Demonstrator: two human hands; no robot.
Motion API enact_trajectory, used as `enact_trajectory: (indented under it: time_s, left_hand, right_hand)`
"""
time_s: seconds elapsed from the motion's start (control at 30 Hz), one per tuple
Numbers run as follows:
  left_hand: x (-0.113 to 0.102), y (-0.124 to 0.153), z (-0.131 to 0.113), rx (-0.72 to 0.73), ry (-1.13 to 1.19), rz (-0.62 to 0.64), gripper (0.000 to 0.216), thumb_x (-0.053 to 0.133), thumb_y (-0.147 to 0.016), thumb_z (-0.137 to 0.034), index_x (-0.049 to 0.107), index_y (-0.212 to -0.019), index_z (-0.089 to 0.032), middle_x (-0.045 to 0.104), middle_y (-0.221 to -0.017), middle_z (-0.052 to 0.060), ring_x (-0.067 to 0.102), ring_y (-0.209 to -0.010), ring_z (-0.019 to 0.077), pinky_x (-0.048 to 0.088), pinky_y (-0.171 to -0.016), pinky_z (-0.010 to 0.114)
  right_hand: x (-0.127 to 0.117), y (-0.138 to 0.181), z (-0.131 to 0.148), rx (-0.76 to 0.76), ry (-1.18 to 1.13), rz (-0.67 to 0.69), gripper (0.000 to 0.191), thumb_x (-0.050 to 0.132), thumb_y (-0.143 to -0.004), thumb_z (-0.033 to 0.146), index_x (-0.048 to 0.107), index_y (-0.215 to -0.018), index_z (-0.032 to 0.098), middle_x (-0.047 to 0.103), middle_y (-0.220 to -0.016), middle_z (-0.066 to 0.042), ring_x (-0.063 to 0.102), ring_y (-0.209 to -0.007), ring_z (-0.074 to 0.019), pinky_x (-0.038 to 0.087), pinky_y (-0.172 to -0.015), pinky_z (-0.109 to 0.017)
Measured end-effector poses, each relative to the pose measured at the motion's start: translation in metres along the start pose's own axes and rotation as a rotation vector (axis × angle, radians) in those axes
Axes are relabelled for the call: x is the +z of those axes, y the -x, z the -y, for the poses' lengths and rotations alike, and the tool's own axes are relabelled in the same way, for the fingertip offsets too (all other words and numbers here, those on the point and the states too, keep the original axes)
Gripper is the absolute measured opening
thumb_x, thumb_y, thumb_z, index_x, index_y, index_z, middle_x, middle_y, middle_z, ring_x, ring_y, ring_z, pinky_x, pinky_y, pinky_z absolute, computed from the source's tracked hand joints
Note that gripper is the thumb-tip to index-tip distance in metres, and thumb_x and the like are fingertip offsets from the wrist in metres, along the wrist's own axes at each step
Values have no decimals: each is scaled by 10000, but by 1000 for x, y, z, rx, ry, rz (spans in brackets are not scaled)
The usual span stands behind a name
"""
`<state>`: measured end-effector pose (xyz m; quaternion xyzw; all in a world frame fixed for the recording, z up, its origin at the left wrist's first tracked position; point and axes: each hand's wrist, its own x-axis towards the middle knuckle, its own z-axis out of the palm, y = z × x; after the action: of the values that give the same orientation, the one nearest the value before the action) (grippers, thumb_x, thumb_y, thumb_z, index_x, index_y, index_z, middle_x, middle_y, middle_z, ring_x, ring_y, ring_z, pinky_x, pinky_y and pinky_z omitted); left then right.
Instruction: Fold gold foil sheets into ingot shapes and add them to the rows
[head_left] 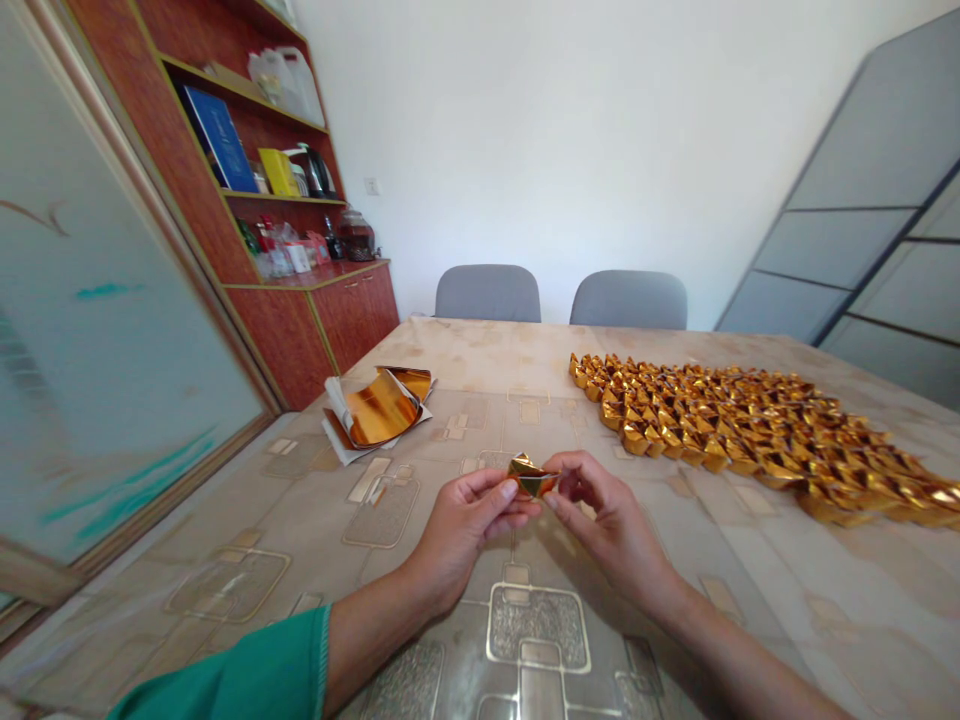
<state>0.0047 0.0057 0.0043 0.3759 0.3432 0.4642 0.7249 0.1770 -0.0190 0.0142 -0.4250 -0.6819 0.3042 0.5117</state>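
Note:
A small folded gold foil paper ingot point(532, 477) is held up between both hands, a little above the table. My left hand point(476, 515) pinches its left end between thumb and fingers. On the other end, the thumb and curled fingers of my right hand point(604, 505) close at the right tip. To the left lies a loose stack of gold foil paper sheets point(382, 408), curled, with white undersides showing. Many finished-looking gold paper ingots point(720, 420) stand in close rows on the right side of the table.
A patterned cover lies over the table point(450, 440). Two grey chairs point(487, 292) stand at its far edge, before a white wall. A wooden cabinet point(300, 300) with shelved items is at the left, near a frosted glass door point(97, 300).

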Motion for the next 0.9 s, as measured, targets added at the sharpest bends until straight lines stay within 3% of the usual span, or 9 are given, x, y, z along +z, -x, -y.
enact_trajectory:
  time_s: [0.2,0.5,0.9]
  left_hand:
    - [0,0,-1,36,4,-54,347,853,-657,-375,718,-849,-120,751,-802,58,722,-742,156,568,-695,212]
    - [-2,0,-2,65,-56,-51,354,836,-666,-406,691,-814,-118,737,-739,56,685,-654,123,537,-617,193]
    - [-3,1,-2,79,-94,-63,351,812,-693,-426,682,-801,-118,725,-720,62,662,-635,127,509,-596,202]
  right_hand:
    - [-5,-3,1,-57,23,26,185,490,-858,77,548,-752,218,578,-801,-1,552,-716,-148,434,-636,-269]
    - [-10,-5,-1,-197,116,153,304,517,-847,29,641,-1004,258,613,-932,-22,579,-827,-166,472,-708,-298]
    - [-12,-7,-2,-123,95,166,144,597,-882,157,690,-907,263,666,-887,-24,629,-801,-182,497,-711,-332]
